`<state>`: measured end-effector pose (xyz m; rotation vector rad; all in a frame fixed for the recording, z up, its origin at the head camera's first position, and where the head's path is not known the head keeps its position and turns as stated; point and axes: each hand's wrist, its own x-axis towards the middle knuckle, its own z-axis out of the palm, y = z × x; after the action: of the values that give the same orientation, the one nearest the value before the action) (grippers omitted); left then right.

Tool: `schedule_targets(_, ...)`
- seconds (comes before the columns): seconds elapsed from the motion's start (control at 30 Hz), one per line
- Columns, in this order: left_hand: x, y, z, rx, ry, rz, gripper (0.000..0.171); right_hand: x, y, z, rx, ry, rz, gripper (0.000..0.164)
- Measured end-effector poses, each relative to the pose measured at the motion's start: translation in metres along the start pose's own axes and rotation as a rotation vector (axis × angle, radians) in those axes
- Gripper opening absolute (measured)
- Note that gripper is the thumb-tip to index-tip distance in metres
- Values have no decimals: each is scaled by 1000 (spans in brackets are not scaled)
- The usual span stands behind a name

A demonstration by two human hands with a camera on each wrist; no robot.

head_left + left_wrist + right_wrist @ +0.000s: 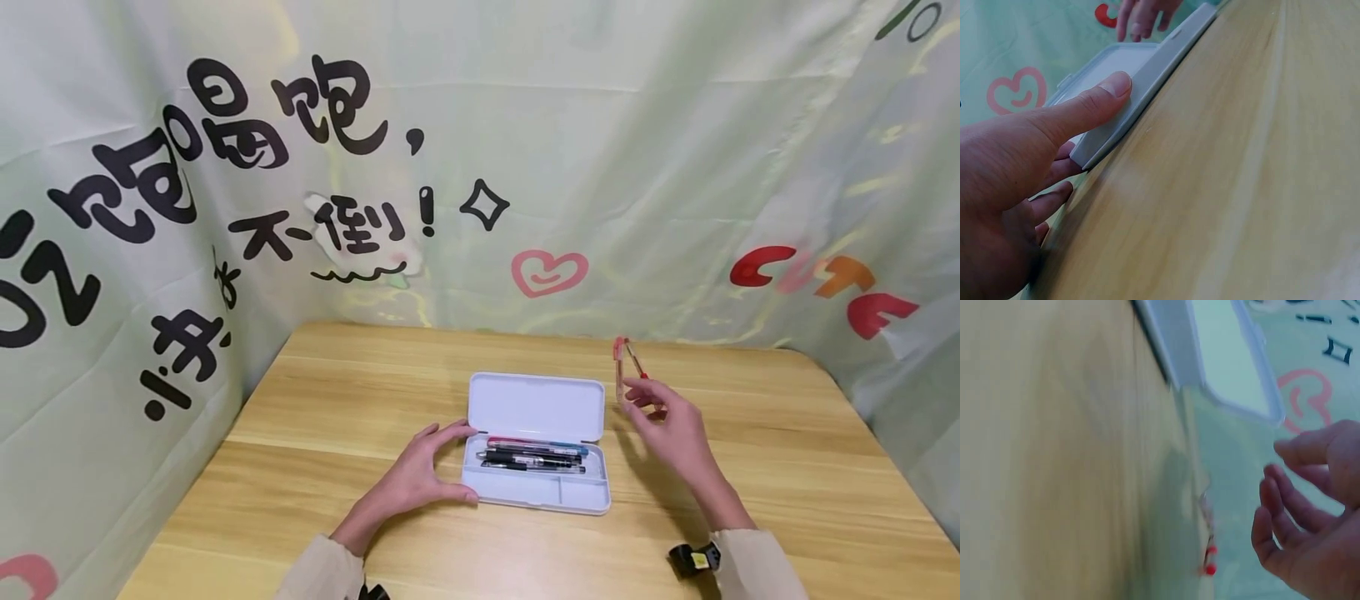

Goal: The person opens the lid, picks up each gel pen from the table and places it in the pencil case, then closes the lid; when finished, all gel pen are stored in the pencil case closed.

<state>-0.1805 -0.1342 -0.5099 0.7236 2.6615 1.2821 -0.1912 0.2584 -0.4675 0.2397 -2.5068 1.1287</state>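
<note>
A white pencil case (536,407) lies on the table with its lid raised at the back. Several pens (532,457), mostly black with pink and blue among them, lie in its rear compartment. My left hand (414,477) holds the case by its left end; in the left wrist view the thumb (1094,103) presses the front wall and the fingers reach behind. To the right of the case, my right hand (671,421) hovers with loosely bent fingers, holding nothing in the right wrist view. Two red pens (618,371) lie by its fingertips, partly hidden behind them in the head view.
The wooden table (360,367) runs back to a printed cloth (645,167) hanging behind it, and the cloth also hangs along the left and right sides. A black strap device (693,560) sits on the right wrist.
</note>
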Motion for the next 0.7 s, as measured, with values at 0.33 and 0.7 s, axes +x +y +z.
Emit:
schedule_targets(0.33, 0, -2, 1, -2, -6, -10, 90, 11, 29, -14, -73, -70, 224, 42)
schedule_targets(0.7, 1, 0, 0, 1, -7, -5, 90, 27, 35, -13, -172, -148, 290, 37)
